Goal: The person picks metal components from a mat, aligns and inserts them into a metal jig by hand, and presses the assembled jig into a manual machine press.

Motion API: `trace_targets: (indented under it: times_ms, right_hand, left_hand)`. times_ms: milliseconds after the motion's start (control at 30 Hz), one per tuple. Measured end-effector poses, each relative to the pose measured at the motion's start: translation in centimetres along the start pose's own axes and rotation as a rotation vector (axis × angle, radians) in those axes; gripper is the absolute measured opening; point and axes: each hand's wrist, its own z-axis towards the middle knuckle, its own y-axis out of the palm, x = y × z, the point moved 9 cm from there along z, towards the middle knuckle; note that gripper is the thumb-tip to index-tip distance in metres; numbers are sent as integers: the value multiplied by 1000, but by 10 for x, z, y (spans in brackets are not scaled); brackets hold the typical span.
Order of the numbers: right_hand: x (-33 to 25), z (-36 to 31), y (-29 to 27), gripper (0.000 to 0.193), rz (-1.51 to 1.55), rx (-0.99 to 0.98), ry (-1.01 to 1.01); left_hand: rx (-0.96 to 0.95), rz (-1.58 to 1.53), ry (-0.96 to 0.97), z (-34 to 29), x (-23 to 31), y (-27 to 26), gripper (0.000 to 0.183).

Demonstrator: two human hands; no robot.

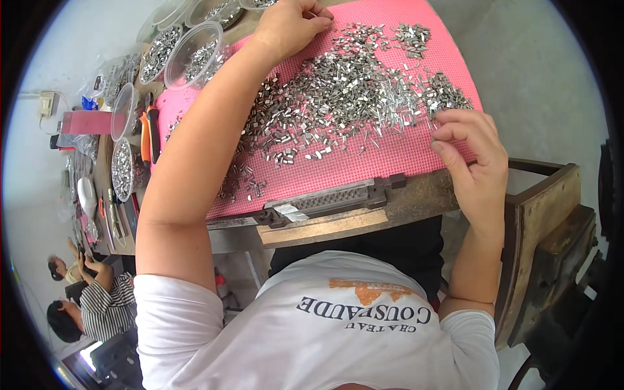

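Note:
A spread heap of small shiny metal pieces [344, 84] covers much of the pink textured mat [312, 170]. Thin pin-like pieces [396, 104] lie among the blockier ones toward the right. My left hand [289, 29] reaches across to the mat's far edge with its fingers curled together; whatever they may hold is hidden. At the heap's right end, my right hand [474, 146] has its thumb and fingertips drawn close beside the outer pieces. Anything between those tips is too small to make out. A dark slotted metal bar [331, 199] lies along the near edge.
Clear plastic tubs [195, 55] of metal pieces stand at the far left. Orange-handled pliers [149, 133] rest beside the mat. A wooden frame [543, 195] stands at the right. People [97, 309] sit farther off at the lower left.

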Motion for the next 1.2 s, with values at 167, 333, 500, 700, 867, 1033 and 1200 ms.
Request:
trace_targets:
  times_ms: [167,333,500,700,867,1033,1200]
  right_hand:
    - [6,-10,5,9,-212,-64,21]
    - [7,-10,10,8,-410,25,-57]
    - [17,-13,9,9,-385,57,-57]
    - [10,-19,6,8,-421,72,-84]
    - [-3,-27,19,7,-508,26,-131]
    - [-16,-34,32,13,-474,8,-168]
    - [-42,-58,64,13,-200,-47,-211]
  left_hand:
    - [-89,82,48,-10,23,3,28]
    - [-169,266,-205,-16,45,6,22]
    - [20,524,251,-13,57,11,21]
    - [17,195,128,-68,93,-5,21]
    - [-70,-65,209,-159,103,5,14]
    - [-21,-138,133,-228,86,10,8]
    - [115,-56,231,-268,90,28,9]
